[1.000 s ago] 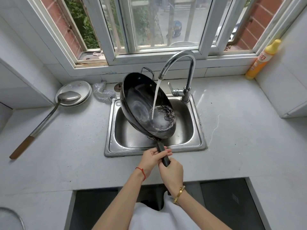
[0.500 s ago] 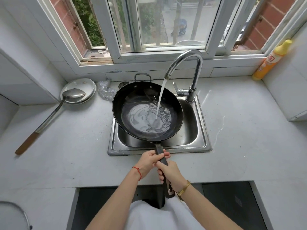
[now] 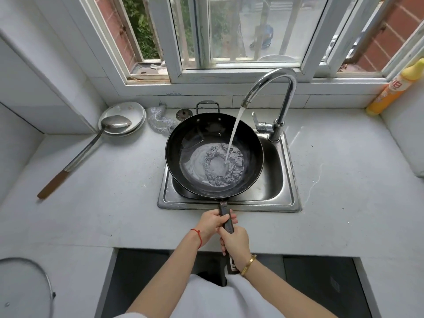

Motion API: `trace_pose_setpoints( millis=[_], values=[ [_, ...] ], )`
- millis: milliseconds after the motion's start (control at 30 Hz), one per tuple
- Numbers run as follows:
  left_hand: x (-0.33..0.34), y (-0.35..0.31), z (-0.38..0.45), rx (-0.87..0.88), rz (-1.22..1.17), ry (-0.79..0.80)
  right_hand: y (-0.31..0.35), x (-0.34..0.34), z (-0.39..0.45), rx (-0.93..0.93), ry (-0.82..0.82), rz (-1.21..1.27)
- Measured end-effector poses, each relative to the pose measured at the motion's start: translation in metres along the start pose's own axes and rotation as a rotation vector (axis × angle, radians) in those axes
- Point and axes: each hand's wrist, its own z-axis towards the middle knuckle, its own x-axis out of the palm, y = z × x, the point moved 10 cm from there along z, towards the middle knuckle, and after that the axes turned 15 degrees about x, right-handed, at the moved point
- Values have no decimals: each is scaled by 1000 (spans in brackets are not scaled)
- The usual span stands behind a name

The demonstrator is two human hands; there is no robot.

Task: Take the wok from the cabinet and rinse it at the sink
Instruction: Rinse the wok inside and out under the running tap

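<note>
Both hands grip the wok's long handle (image 3: 226, 222), one behind the other: the left hand (image 3: 212, 223) wraps the handle nearer the bowl, and the right hand (image 3: 236, 243) wraps it further back, toward the person's body. The wok (image 3: 195, 143) is held over the sink (image 3: 282, 171), roughly level with the mouth upward, covering the left and centre of the basin. Its long axis runs from the hands straight forward, away from the body, with the small loop handle (image 3: 207, 104) at the far rim. The bowl therefore lies directly ahead of both hands, and the left hand is the nearer to it. The faucet (image 3: 275, 88) stands at the far right corner of the sink, and its stream (image 3: 234, 134) lands right of centre in the bowl, where water pools and bubbles. The rinse appears to be under way. Emptying the water would likely call for rolling the handle about this forward axis, so that the contents fall into the basin and not onto the table (image 3: 114, 191).
</note>
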Motion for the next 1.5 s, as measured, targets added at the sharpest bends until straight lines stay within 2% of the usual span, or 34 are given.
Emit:
trace_pose_setpoints(
  millis=[167,533,600,700,767,833,900,967,1067,1233,1367,1500],
  values=[
    [-2,5,2,-1,25,19,-6,5,1,19,0,-1],
    [-6,20,9,-19,142,13,-7,-1,6,20,17,-189],
    [-7,21,11,-22,163,-3,-1,-2,7,22,54,-324],
    [-7,25,11,-41,185,-16,15,-14,10,-21,77,-717],
    [-7,24,10,-45,196,-2,29,-32,21,-4,63,-823],
    [-7,22,10,-40,181,6,54,-53,34,27,25,-667],
    [-7,21,9,-45,146,9,84,-72,46,26,25,-241],
    [-6,22,9,-51,140,15,122,-89,51,-42,47,57],
    [-4,22,9,-60,134,38,170,-95,66,-93,195,317],
    [-3,20,12,-60,119,66,236,-82,105,-9,515,900],
    [-3,22,13,-56,128,76,274,-72,126,101,657,1196],
    [-4,23,14,-57,121,74,291,-63,138,196,718,1408]
  ],
)
